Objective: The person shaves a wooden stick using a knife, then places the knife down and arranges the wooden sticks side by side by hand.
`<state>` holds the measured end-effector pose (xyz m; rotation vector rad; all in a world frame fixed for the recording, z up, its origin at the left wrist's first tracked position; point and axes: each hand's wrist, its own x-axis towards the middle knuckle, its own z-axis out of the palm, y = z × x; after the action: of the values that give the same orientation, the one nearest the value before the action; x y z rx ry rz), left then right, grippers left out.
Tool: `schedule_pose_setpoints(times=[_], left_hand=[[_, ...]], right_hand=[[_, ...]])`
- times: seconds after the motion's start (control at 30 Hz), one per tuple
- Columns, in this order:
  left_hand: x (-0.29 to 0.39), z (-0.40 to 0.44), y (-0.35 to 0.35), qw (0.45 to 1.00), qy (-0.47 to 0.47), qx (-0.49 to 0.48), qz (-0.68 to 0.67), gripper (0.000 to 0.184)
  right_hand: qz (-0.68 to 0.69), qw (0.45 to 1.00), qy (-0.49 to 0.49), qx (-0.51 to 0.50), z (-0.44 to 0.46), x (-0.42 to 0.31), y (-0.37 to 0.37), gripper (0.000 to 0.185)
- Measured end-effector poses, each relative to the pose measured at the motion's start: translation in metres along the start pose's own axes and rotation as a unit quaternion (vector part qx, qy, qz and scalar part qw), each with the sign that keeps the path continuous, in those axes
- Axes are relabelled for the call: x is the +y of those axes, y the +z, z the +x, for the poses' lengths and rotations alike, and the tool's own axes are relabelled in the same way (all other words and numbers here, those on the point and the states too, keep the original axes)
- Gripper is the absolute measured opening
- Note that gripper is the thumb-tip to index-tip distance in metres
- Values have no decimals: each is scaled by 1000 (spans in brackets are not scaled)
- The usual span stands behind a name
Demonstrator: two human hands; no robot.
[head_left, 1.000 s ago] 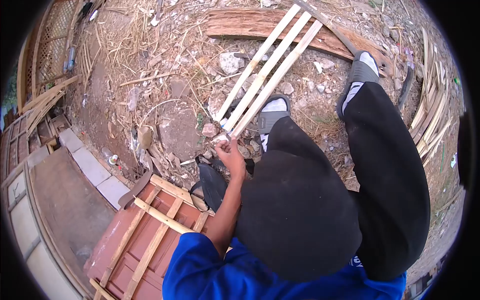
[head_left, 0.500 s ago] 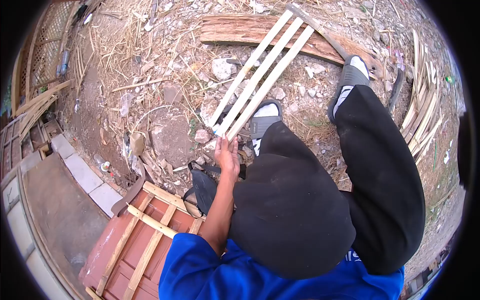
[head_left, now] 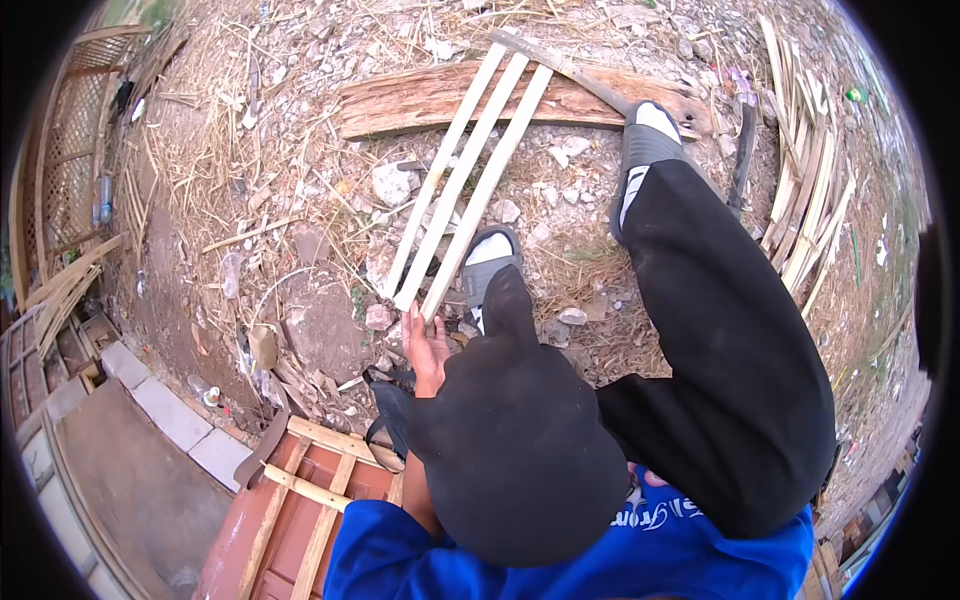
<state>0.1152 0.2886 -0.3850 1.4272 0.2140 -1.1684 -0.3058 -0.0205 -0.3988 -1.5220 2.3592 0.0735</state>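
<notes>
Three pale wooden strips (head_left: 465, 180) lie side by side, their far ends on a rough brown plank (head_left: 400, 103) under a thin dark bar (head_left: 570, 70). The near end of the bar meets my sandalled foot (head_left: 650, 140). My left hand (head_left: 425, 348) is at the near ends of the strips, with its fingers stretched out and apart, touching or just beside the rightmost strip. Nothing is gripped in it. My right hand is not in view. My other sandalled foot (head_left: 492, 262) stands right of the strips.
A bundle of split strips (head_left: 805, 190) lies at the right. A dark bag (head_left: 392, 412) sits left of my knee. At lower left are a reddish door panel with wooden slats (head_left: 285, 545) and grey blocks (head_left: 172, 412). Stones and straw cover the ground.
The strips, plank and feet have shifted left and slightly down in view. My left hand has gone from fingers closed at the strip ends to fingers spread.
</notes>
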Motion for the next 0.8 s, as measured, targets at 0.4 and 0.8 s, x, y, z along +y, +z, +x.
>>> schedule_pose_setpoints(times=[0.4,0.8], left_hand=[[1,-5,9,999,-6,27,-19,49],[-10,3,4,996,-10,40,-83,49]], right_hand=[[-13,999,-32,16,0,4,7,30],[2,1000,-19,21,-1,1,1,30]])
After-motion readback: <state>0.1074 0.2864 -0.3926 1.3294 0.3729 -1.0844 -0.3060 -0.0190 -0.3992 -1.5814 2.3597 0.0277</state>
